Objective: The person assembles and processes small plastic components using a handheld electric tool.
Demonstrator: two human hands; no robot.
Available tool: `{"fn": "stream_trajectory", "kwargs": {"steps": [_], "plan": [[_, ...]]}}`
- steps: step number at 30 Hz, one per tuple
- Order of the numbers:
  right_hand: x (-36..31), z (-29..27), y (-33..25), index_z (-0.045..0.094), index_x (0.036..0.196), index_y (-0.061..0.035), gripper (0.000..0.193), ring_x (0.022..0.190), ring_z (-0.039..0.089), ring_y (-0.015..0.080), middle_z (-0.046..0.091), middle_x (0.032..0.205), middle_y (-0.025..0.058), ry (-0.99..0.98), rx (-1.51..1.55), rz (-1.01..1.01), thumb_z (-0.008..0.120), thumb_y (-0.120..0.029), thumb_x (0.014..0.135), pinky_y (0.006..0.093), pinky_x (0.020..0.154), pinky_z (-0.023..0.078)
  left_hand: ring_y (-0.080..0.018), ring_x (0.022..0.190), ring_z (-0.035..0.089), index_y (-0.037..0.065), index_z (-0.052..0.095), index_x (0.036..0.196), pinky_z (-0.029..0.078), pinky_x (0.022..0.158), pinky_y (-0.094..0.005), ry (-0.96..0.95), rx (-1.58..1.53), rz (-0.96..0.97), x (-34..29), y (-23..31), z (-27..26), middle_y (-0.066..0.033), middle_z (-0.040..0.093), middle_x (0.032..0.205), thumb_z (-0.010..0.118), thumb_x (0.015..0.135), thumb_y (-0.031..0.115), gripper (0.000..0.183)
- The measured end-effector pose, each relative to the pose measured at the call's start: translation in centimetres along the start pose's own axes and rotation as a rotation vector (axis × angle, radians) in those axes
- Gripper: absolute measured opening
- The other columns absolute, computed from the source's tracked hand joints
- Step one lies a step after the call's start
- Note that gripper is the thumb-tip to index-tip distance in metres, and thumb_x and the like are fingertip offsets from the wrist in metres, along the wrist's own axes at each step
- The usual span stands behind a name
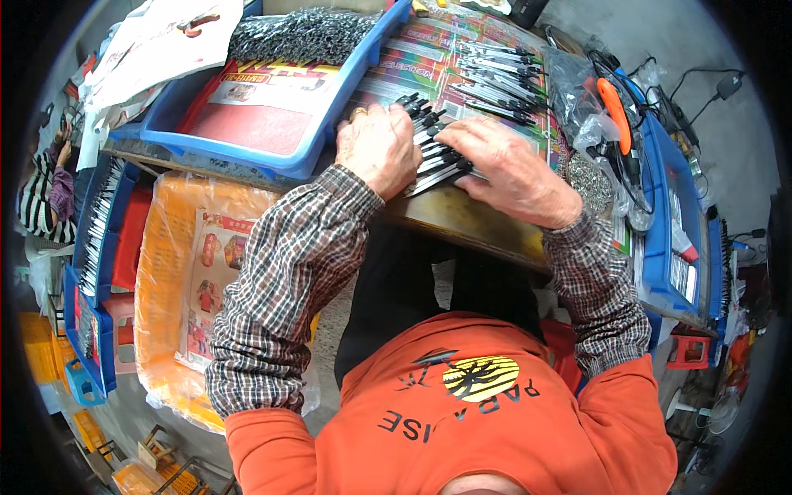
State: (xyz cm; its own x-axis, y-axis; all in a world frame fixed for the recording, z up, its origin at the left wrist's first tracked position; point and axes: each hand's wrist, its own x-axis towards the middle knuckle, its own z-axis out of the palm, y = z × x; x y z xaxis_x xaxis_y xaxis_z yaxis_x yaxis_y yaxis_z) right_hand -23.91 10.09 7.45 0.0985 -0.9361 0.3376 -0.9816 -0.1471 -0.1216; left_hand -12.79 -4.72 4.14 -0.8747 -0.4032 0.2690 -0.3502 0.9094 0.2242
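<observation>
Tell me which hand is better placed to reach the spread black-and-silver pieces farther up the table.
Probably the right hand: the spread pieces lie almost straight ahead of it. The left hand sits farther left, beside the blue tray, though both hands are at the nearer bunch.

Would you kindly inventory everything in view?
Table: one, multicoloured top, upper centre
Gathered pieces: several, black and silver, table's near edge
Loose pieces: many, black and silver, farther back
Large tray: one, blue, table's left
Small parts: uncountable, dark, inside it
Sheet: one, white, upper left
Lined crate: one, orange, below large tray
Curved handle: one, orange, upper right
Side tray: one, blue, right
Edge clutter: too small to count
Co-worker: one, striped clothing, far left
Sleeves: two, checked, forearms
Shirt: one, orange, bottom centre
Left hand and right hand: one each, bare, at gathered pieces
</observation>
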Motion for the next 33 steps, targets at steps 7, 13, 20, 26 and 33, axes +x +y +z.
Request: {"fn": "stream_trajectory", "kwargs": {"steps": [7,13,20,26,33], "plan": [[-1.2,1.8,-0.1,0.053,0.102,0.0008,0.039,0.100,0.050,0.0285,0.052,0.104,0.0131,0.037,-0.008,0.020,0.064,-0.007,0.066,0.0364,0.085,0.043,-0.0356,0.094,0.055,-0.002,0.054,0.098,0.046,0.081,-0.0423,-0.144,0.055,-0.049,1.9,1.0,-0.6,-0.0223,0.057,0.095,0.059,0.069,0.023,0.038],[-1.7,2.0,-0.2,0.053,0.105,0.0004,0.040,0.101,0.050,0.0277,0.051,0.104,0.0125,0.069,0.023,0.057,0.065,-0.009,0.068,0.0360,0.084,0.044,-0.0355,0.105,0.050,-0.003,0.053,0.104,0.044,0.088,-0.0401,-0.298,0.144,-0.109,3.7,1.9,-1.5,-0.0233,0.050,0.110,0.063,0.067,0.026,0.049],[-2.2,2.3,0.1,0.053,0.107,0.0007,0.042,0.101,0.050,0.0279,0.052,0.104,0.0135,0.089,0.026,0.090,0.065,-0.010,0.069,0.0359,0.084,0.043,-0.0378,0.105,0.050,-0.004,0.049,0.107,0.044,0.089,-0.0396,-0.326,0.157,-0.106,5.0,1.4,-0.1,-0.0242,0.049,0.109,0.063,0.065,0.025,0.053],[-2.1,2.5,0.3,0.052,0.109,0.0003,0.044,0.100,0.050,0.0280,0.052,0.104,0.0137,0.105,0.009,0.066,0.065,-0.011,0.068,0.0360,0.084,0.043,-0.0325,0.116,0.043,-0.003,0.040,0.120,0.040,0.093,-0.0435,-0.452,0.136,-0.200,6.0,1.2,-0.6,-0.0201,0.044,0.121,0.069,0.064,0.028,0.070],[-2.0,2.7,0.4,0.052,0.107,-0.0004,0.042,0.099,0.050,0.0279,0.052,0.101,0.0126,0.103,0.041,0.101,0.065,-0.013,0.069,0.0372,0.083,0.042,-0.0350,0.112,0.046,-0.003,0.040,0.114,0.039,0.090,-0.0478,-0.310,-0.013,-0.166,5.6,0.7,0.6,-0.0218,0.047,0.115,0.066,0.066,0.023,0.061]]}}
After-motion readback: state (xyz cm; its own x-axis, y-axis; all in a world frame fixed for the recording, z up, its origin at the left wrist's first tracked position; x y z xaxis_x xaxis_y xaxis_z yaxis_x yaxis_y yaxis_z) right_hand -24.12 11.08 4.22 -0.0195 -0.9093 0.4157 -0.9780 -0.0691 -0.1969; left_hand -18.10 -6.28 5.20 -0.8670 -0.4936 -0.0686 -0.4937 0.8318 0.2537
